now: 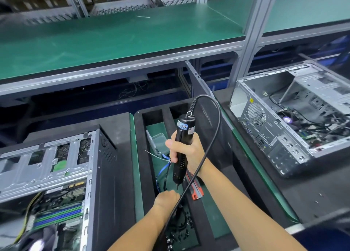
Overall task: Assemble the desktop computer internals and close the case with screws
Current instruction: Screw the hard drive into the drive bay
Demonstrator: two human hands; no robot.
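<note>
My right hand (186,152) grips a black electric screwdriver (182,146) upright over the black foam tray (139,156), its bit pointing down. Directly under the bit is my left hand (166,198), fingers curled; whether it pinches a screw I cannot tell. Several small black screws (181,230) lie in the tray's near compartment. An open computer case (56,175) lies at the left with its motherboard showing. A second open case (295,114) lies at the right.
The screwdriver's black cord (217,122) loops up and back down across my right forearm. A clear plastic box (158,140), blue cable ties (163,168) and a red-and-black tool (195,188) lie in the tray. A green-topped shelf (113,42) runs overhead behind.
</note>
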